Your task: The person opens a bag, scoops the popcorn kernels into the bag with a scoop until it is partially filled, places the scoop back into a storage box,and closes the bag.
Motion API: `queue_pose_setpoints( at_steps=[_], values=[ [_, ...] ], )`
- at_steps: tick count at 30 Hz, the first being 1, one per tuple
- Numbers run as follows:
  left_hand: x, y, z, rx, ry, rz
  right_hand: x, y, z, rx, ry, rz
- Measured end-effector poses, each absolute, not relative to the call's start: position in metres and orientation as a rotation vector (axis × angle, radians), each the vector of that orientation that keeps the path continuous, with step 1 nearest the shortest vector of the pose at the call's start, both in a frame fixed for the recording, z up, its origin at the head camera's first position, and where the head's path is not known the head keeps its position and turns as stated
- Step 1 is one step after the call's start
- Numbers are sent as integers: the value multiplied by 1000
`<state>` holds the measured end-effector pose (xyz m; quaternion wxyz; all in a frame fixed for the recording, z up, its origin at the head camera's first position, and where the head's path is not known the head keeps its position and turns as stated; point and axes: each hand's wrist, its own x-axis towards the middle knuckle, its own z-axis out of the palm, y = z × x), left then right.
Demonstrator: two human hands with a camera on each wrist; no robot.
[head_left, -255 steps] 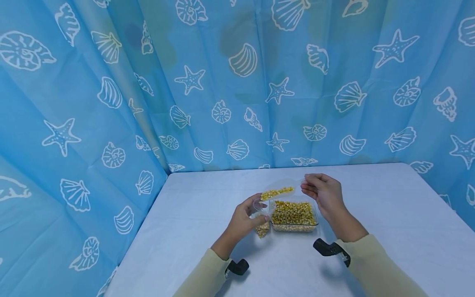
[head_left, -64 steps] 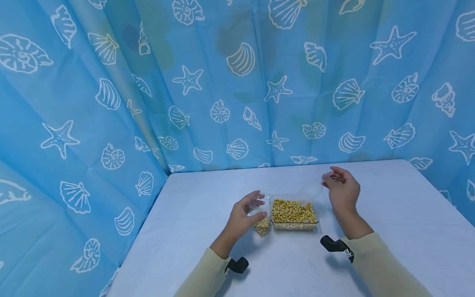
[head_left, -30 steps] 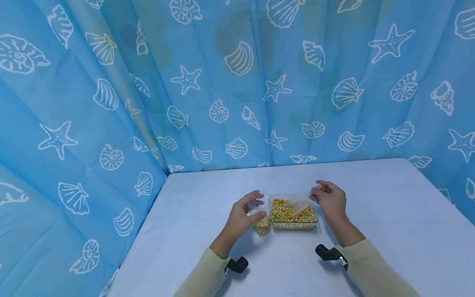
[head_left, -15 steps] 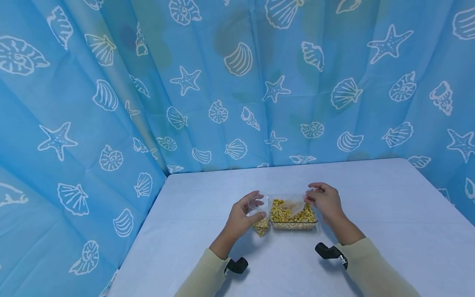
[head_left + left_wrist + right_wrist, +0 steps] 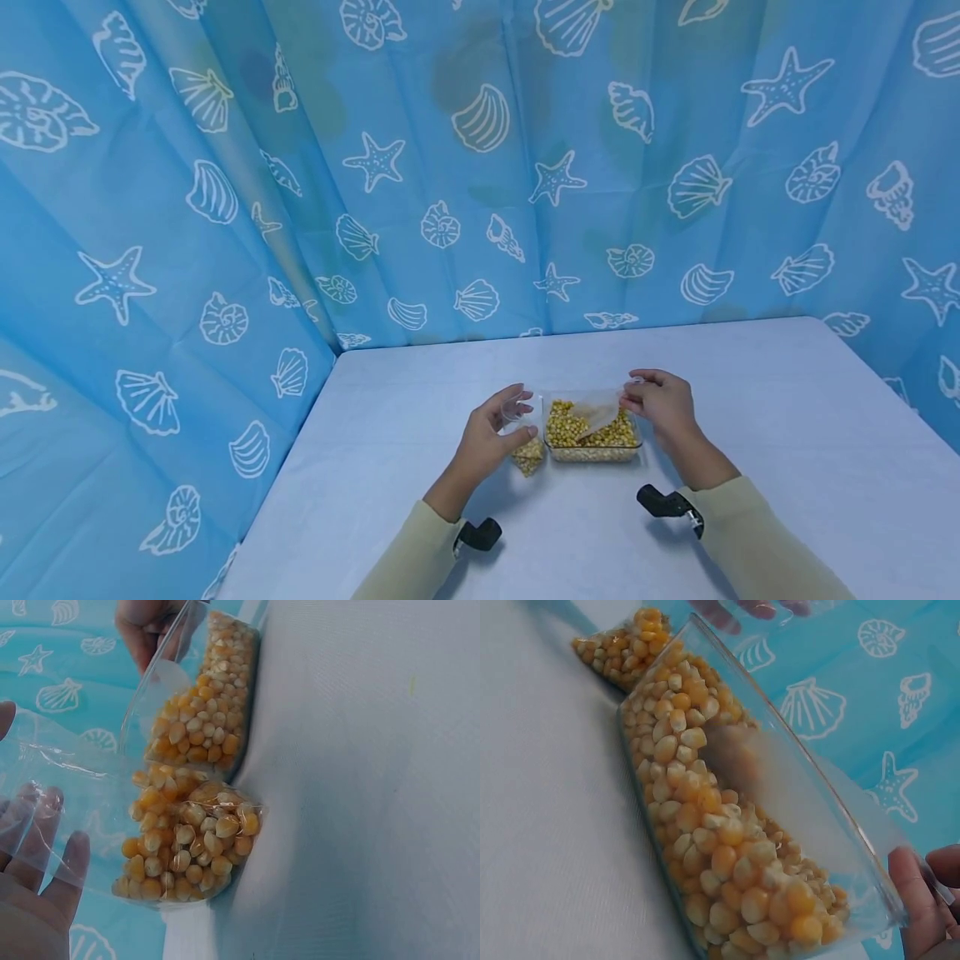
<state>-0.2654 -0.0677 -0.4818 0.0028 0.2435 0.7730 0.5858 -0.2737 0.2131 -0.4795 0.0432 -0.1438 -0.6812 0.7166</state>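
Observation:
My left hand [image 5: 487, 437] curves round the mouth of a clear plastic bag [image 5: 187, 855], spreading its film apart. Yellow and cream corn kernels fill the bag's lower part, which rests on the table. Just right of it stands a rectangular glass container [image 5: 592, 455], heaped with corn kernels [image 5: 705, 847]. My right hand [image 5: 663, 408], at the container's back right corner, pinches the handle of a translucent scoop [image 5: 597, 414]. The scoop slants down over the rim, its front end in among the kernels in the right wrist view.
A white-covered table [image 5: 405, 392] lies under everything. Behind and to the left hangs a blue curtain [image 5: 420, 192] with white shell and starfish prints. Black wrist cameras [image 5: 480, 535] sit on both sleeves.
Earlier the scoop carried kernels over the bag. My right hand then drew back to the right, and later lowered the scoop into the container's kernels. The left hand has barely moved.

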Motion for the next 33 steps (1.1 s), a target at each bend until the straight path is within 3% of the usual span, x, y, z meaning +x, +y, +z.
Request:
queue_pose_setpoints(
  at_steps=[16,33],
  values=[
    [-255,-66,-467,747,2421,1821,-273,226,-489,-575,-1831,2433],
    [-267,-68,-484,772,2402,1848,-269,233,-490,-650,-1420,2667]
  ],
)
